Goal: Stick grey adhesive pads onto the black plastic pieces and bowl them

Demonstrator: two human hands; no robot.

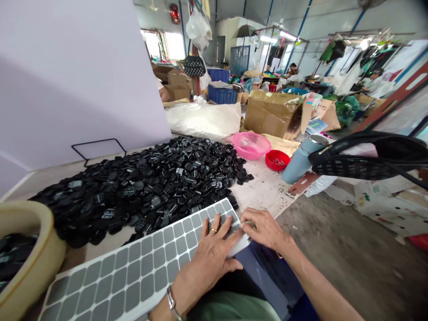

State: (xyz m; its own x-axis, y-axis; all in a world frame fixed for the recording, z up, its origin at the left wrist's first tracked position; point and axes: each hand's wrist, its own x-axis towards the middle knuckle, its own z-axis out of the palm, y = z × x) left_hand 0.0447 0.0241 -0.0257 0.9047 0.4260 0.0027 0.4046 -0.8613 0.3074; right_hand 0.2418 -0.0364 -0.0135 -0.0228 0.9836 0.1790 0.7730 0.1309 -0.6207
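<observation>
A long stack of white sheets [147, 263], printed with rows of grey rounded squares that look like stickers, lies slantwise in front of me. My left hand [216, 245] rests flat on its right end, fingers spread; a ring and a bracelet are on it. At the right edge, my right hand [262, 227] has its thumb and fingers pinched at the sheets' corner. Its fingertips are partly hidden, so how many sheets it grips cannot be told. Just beyond the sheets spreads a big heap of small black plastic pieces [157, 183], some with pale markings.
A cream tub [50, 249] with black pieces stands at the left. Past the heap are a pink basket [251, 145], a red bowl [277, 160] and a blue flask [302, 160]. A black bag [364, 156] hangs at the right. A carton [272, 113] stands behind.
</observation>
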